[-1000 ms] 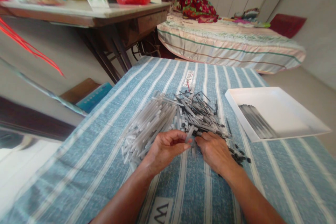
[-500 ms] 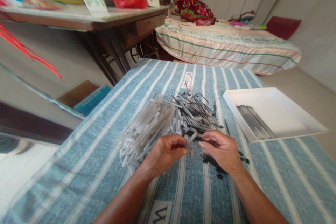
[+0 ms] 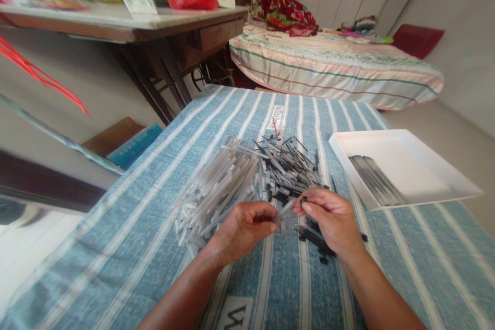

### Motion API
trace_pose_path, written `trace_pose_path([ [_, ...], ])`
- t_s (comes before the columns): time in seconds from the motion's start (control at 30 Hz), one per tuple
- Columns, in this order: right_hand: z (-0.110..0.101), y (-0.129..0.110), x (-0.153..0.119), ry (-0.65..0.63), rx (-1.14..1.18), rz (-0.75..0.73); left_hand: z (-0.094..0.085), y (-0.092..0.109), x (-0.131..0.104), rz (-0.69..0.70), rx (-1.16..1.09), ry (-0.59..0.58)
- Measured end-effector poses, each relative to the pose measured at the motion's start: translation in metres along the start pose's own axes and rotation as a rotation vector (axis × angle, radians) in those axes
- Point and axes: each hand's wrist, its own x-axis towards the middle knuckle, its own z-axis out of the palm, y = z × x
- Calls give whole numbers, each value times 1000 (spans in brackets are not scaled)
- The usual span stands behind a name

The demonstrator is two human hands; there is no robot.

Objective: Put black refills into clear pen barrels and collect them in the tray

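My left hand is closed in a pinch on a short translucent plastic tube, which tilts up to the right. At its upper end, my right hand pinches a small black cap-like piece; whether a rod runs from it into the tube I cannot tell. To the left lies a heap of whitish translucent tubes. Behind my hands is a tangled pile of thin black and grey rods. A bundle of black rods with round black ends lies under my right hand, partly hidden by it.
A shallow white box stands at the right, with a row of dark, grey-tipped sticks along its left side. Blue striped cloth covers the table. Beyond are a desk at the left and a bed.
My right hand has shifted slightly up and right, and the black piece between its fingers now shows at the tube's end. My left hand stays nearly in place with the tube.
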Motion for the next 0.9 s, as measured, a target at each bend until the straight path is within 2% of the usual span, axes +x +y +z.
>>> trace_pose_path([
  [0.3, 3, -6, 1, 3, 193, 120, 1, -2, -1, 7, 24, -5],
  [0.6, 2, -3, 1, 44, 174, 97, 2, 2, -2, -14, 12, -42],
  [0.9, 6, -2, -2, 30, 152, 178, 3, 7, -3, -38, 6, -57],
])
